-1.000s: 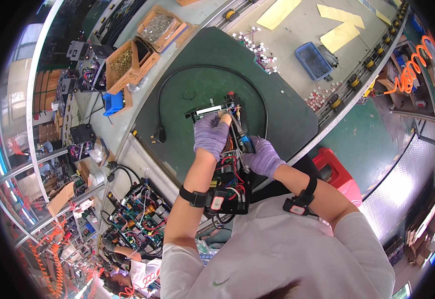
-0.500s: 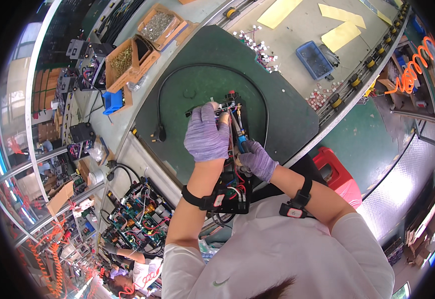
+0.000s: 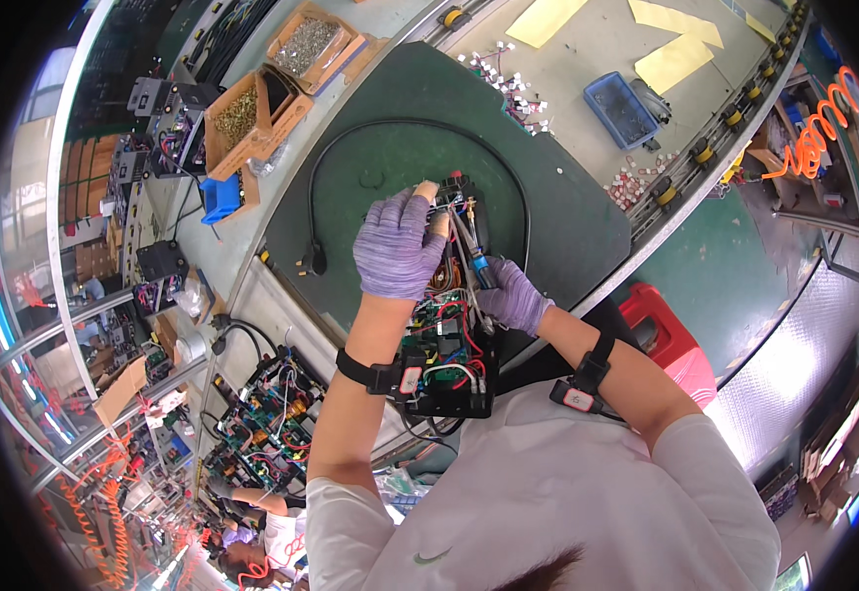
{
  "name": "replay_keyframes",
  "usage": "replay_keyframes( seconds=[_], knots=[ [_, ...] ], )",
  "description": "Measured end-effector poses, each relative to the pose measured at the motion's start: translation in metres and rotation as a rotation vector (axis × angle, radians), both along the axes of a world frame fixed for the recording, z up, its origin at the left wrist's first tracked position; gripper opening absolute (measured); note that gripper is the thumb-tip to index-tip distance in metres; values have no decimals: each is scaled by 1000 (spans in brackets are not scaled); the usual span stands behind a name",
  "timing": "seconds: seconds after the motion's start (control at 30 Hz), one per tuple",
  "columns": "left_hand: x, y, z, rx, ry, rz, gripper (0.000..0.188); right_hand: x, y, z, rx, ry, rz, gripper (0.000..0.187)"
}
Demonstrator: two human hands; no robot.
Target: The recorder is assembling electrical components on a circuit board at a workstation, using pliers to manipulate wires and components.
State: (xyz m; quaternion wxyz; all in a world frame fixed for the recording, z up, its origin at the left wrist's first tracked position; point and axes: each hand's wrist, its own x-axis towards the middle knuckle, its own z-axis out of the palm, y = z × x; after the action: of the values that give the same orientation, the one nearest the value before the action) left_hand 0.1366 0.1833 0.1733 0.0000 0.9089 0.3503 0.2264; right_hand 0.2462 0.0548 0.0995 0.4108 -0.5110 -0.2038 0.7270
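Boxes of small metal parts (image 3: pixel 242 108) sit at the far left of the bench, two brown cartons with a blue bin (image 3: pixel 221 197) just beside them, well apart from the work. Lower left, another open electronics unit (image 3: pixel 272 414) with coloured wiring lies on the neighbouring stretch of line, and a second person's arm shows below it.

On the dark green mat (image 3: pixel 567 217) a black cable (image 3: pixel 400 128) loops in a wide arc around the work, its plug (image 3: pixel 313 261) lying at the mat's left edge. Inside that loop is the open electronics assembly (image 3: pixel 449 345), a black frame with a circuit board, red and white wires and copper coils, reaching from the mat's middle back toward the person's chest.

The left hand (image 3: pixel 395 246), in a purple knit glove, lies curled over the upper part of the assembly, fingers closed down on it, seemingly to steady it. The right hand (image 3: pixel 513 295), gloved likewise, is wrapped around a slim tool (image 3: pixel 474 258) with a blue band, whose tip points up into the top of the unit; what the tip meets is hidden by the left hand.

As a judgement, the unit is partway built: board and wiring are in place, no outer cover is on, and the top end is being worked on. Farther right lie loose white connectors (image 3: pixel 518 94), a blue tray (image 3: pixel 621 108) and a red stool (image 3: pixel 661 335).
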Motion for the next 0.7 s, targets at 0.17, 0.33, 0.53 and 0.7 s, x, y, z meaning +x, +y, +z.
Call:
replay_keyframes(
  seconds=[0.17, 0.33, 0.53, 0.7],
  knots=[
    [0, 0, -3, 14, -11, 18, 40, -8, -3, -2, 19, -3, -79, 26],
    [0, -1, 0, -40, -29, 57, 39, 15, -4, -3, -125, 543, 58, 27],
    [-1, 0, -3, -18, -44, 30, 40, 10, 8, 13, 59, -521, 166, 39],
    [1, 0, -3, 14, 2, 11, 42, 9, 8, 6, 86, -424, 109, 26]
  ],
)
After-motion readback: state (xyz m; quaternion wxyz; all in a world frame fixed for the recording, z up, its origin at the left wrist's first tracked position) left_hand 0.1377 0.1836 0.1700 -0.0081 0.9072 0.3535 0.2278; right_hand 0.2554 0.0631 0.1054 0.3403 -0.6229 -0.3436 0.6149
